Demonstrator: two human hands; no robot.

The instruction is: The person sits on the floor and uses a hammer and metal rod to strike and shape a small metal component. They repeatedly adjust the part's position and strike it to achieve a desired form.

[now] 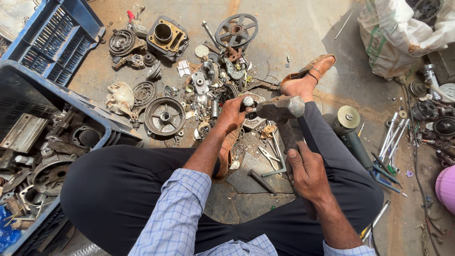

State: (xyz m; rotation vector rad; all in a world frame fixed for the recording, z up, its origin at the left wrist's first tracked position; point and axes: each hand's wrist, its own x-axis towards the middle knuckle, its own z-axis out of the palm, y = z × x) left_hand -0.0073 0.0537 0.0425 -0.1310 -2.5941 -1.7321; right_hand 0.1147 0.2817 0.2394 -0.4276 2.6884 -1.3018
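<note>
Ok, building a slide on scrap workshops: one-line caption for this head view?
Seated person's right hand raises a hammer over a small metal part held by the left hand.

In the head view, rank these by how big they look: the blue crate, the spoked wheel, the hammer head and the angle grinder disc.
1. blue crate
2. spoked wheel
3. hammer head, though it is raised nearer the camera, so unsure
4. angle grinder disc

Right hand (307, 171) grips hammer (283, 110) — raised.
</note>
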